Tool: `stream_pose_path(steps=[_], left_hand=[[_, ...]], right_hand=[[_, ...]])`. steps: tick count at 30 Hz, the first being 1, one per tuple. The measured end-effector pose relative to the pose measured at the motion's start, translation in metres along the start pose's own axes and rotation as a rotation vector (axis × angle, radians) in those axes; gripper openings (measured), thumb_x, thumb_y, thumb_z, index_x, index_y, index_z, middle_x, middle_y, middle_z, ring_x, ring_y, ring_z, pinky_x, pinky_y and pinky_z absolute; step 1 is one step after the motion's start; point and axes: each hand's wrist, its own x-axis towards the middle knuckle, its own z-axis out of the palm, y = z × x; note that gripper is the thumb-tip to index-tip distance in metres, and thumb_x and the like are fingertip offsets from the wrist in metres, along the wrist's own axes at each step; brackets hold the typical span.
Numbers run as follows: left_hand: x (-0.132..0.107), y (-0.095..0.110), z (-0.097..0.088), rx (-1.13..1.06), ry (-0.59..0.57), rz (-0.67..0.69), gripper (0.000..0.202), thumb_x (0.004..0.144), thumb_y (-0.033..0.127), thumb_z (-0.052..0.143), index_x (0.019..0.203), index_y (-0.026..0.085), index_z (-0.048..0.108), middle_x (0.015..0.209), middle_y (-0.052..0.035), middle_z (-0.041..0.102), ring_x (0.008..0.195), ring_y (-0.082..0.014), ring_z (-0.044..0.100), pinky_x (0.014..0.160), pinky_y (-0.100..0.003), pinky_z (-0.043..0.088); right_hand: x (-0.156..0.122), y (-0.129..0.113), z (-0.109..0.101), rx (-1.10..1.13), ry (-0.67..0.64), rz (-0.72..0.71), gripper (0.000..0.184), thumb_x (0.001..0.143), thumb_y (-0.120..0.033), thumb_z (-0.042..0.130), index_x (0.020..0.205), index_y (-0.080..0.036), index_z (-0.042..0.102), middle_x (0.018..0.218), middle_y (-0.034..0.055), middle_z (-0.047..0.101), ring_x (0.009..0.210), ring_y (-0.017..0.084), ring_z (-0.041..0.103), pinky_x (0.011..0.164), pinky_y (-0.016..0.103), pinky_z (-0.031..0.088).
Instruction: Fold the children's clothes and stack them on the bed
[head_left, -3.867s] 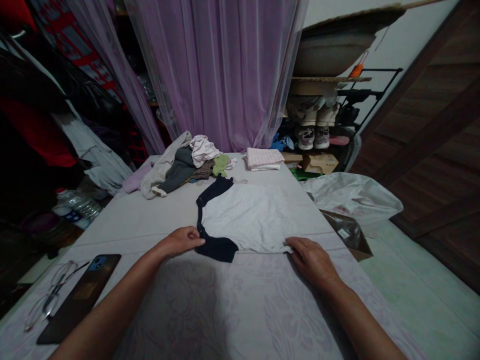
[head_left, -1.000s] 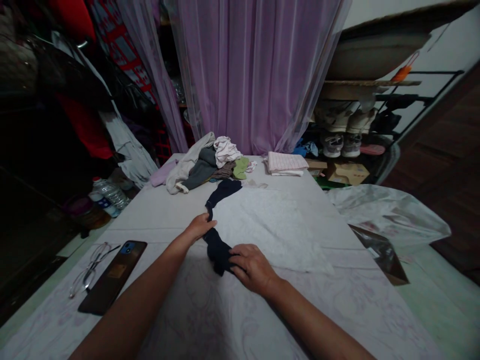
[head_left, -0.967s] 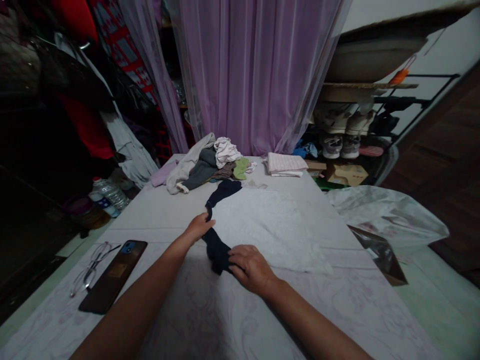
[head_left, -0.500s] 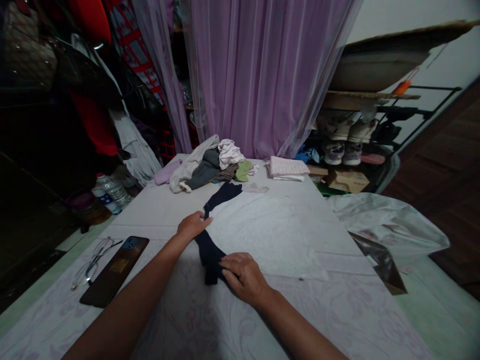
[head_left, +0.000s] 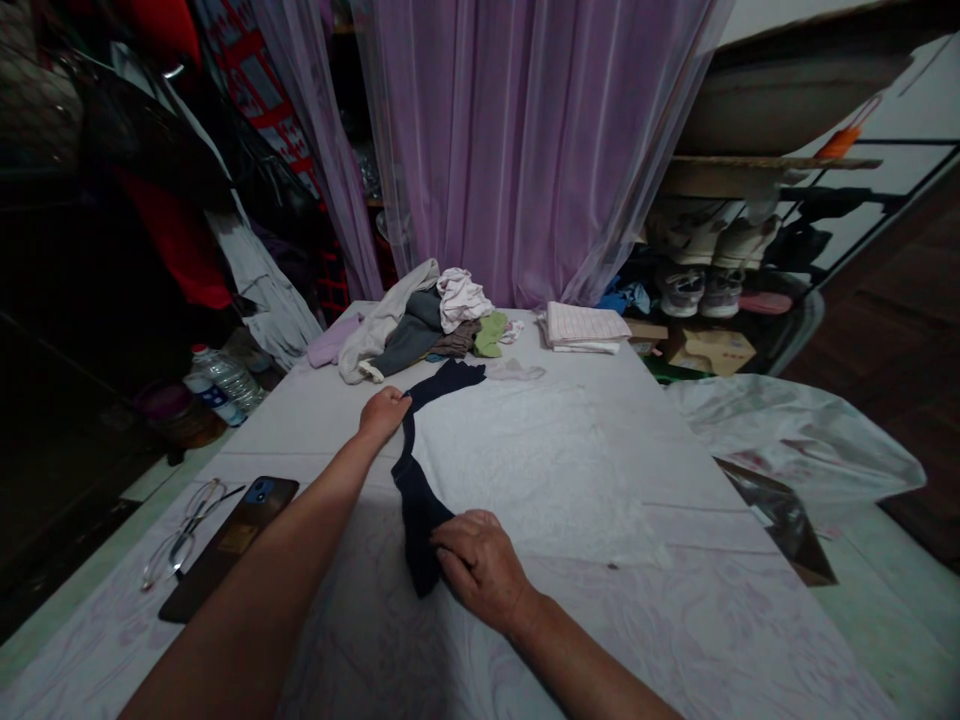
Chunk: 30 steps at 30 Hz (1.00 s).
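1. Across the middle of the cloth-covered surface point(head_left: 292, 420) lies the garment point(head_left: 517, 465), spread flat: white body to the right, dark collar band and sleeves to the left.
2. Left hand point(head_left: 384, 412): fingertips together, clamped on the dark trim at the collar's far end. Right hand point(head_left: 480, 560): fingers bent over the near sleeve point(head_left: 416, 500); whether they pinch or merely press cannot be told.
3. Possible fault: skewed collar. Likely cause: unequal pull between the two hands.
4. Possible fault: hem creased or turned under. Likely cause: white body nearly lost against the pale cover, making its edge hard to follow.
5. Obstruction, far side: a small pale cloth point(head_left: 516, 370) lies beside the far sleeve point(head_left: 448, 381), with the clothes pile point(head_left: 409, 335) behind. A wide swing could drag either.
6. Obstruction, left side: the phone point(head_left: 217, 550) is partly hidden by the left forearm point(head_left: 292, 570); eyeglasses point(head_left: 177, 546) lie just beside it. A lowered elbow could shift both.
7. Outer zone: folded stack point(head_left: 589, 325) at far right; plastic bag point(head_left: 795, 435) beyond the right edge. Interference appears unlikely.
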Motion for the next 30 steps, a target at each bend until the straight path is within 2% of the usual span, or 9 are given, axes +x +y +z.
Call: stream_pose_path(steps=[4, 7, 9, 13, 16, 19, 23, 27, 30], left_hand=[[-0.009, -0.010, -0.007, 0.017, 0.034, -0.036, 0.023, 0.084, 0.040, 0.056, 0.098, 0.023, 0.064, 0.098, -0.0038, 0.072, 0.093, -0.0221, 0.066, 0.072, -0.028, 0.044], [-0.026, -0.018, -0.002, -0.039, 0.014, -0.027, 0.035, 0.085, 0.044, 0.057, 0.113, 0.023, 0.060, 0.103, -0.0043, 0.072, 0.094, -0.0206, 0.067, 0.074, -0.026, 0.046], [-0.043, -0.026, 0.004, -0.151, -0.039, -0.018, 0.038, 0.086, 0.044, 0.057, 0.117, 0.022, 0.057, 0.103, -0.0034, 0.072, 0.089, -0.0180, 0.068, 0.070, -0.025, 0.048], [-0.077, -0.046, 0.007, -0.388, -0.157, -0.040, 0.041, 0.084, 0.040, 0.059, 0.119, 0.020, 0.056, 0.111, -0.0063, 0.069, 0.076, -0.0143, 0.067, 0.059, -0.023, 0.049], [-0.096, -0.058, 0.002, -0.419, -0.194, -0.014, 0.043, 0.081, 0.039, 0.062, 0.118, 0.018, 0.057, 0.106, -0.0070, 0.069, 0.065, -0.0117, 0.063, 0.055, -0.023, 0.048], [-0.106, -0.057, -0.003, -0.357, -0.234, -0.009, 0.043, 0.079, 0.038, 0.065, 0.116, 0.018, 0.059, 0.094, -0.0043, 0.071, 0.063, -0.0125, 0.063, 0.056, -0.023, 0.047], [-0.107, -0.044, -0.007, -0.191, -0.183, -0.035, 0.033, 0.080, 0.030, 0.063, 0.112, 0.020, 0.061, 0.091, -0.0030, 0.071, 0.077, -0.0171, 0.067, 0.066, -0.026, 0.049], [-0.117, -0.034, -0.013, -0.008, -0.084, -0.001, 0.040, 0.078, 0.022, 0.060, 0.118, 0.025, 0.058, 0.113, -0.0062, 0.067, 0.103, -0.0237, 0.063, 0.082, -0.031, 0.048], [-0.139, -0.032, -0.016, 0.152, 0.014, 0.140, 0.045, 0.081, 0.024, 0.056, 0.125, 0.024, 0.054, 0.128, -0.0098, 0.058, 0.111, -0.0253, 0.060, 0.088, -0.034, 0.047]], right_hand=[[0.004, -0.004, 0.009, -0.005, -0.028, -0.021, 0.023, 0.091, -0.024, 0.048, 0.102, -0.023, 0.069, 0.099, 0.0049, 0.074, 0.092, 0.021, 0.066, 0.087, 0.040, 0.045], [0.005, -0.007, 0.009, -0.024, -0.053, 0.005, 0.024, 0.091, -0.026, 0.049, 0.105, -0.023, 0.068, 0.101, 0.0054, 0.074, 0.094, 0.021, 0.066, 0.088, 0.040, 0.045], [0.001, -0.007, 0.004, -0.030, -0.052, 0.005, 0.025, 0.091, -0.028, 0.050, 0.110, -0.023, 0.067, 0.107, 0.0063, 0.073, 0.098, 0.021, 0.065, 0.090, 0.040, 0.046], [-0.018, 0.006, -0.022, -0.080, -0.019, -0.005, 0.030, 0.091, -0.025, 0.048, 0.116, -0.023, 0.065, 0.115, 0.0073, 0.071, 0.105, 0.020, 0.065, 0.093, 0.039, 0.048], [-0.038, 0.023, -0.054, -0.199, -0.016, 0.058, 0.031, 0.089, -0.026, 0.050, 0.116, -0.023, 0.066, 0.117, 0.0087, 0.070, 0.109, 0.022, 0.064, 0.094, 0.042, 0.048], [-0.059, 0.040, -0.086, -0.324, -0.041, 0.135, 0.032, 0.084, -0.029, 0.057, 0.114, -0.021, 0.068, 0.120, 0.0108, 0.068, 0.113, 0.025, 0.062, 0.098, 0.046, 0.046], [-0.083, 0.057, -0.111, -0.427, -0.009, 0.223, 0.036, 0.083, -0.031, 0.059, 0.115, -0.020, 0.068, 0.125, 0.0118, 0.066, 0.117, 0.026, 0.060, 0.100, 0.046, 0.046], [-0.099, 0.067, -0.117, -0.476, 0.030, 0.242, 0.032, 0.083, -0.033, 0.060, 0.111, -0.021, 0.070, 0.125, 0.0118, 0.065, 0.117, 0.026, 0.059, 0.101, 0.045, 0.045], [-0.103, 0.071, -0.118, -0.484, 0.053, 0.230, 0.029, 0.087, -0.034, 0.057, 0.108, -0.021, 0.072, 0.121, 0.0111, 0.067, 0.114, 0.025, 0.061, 0.100, 0.044, 0.046]])
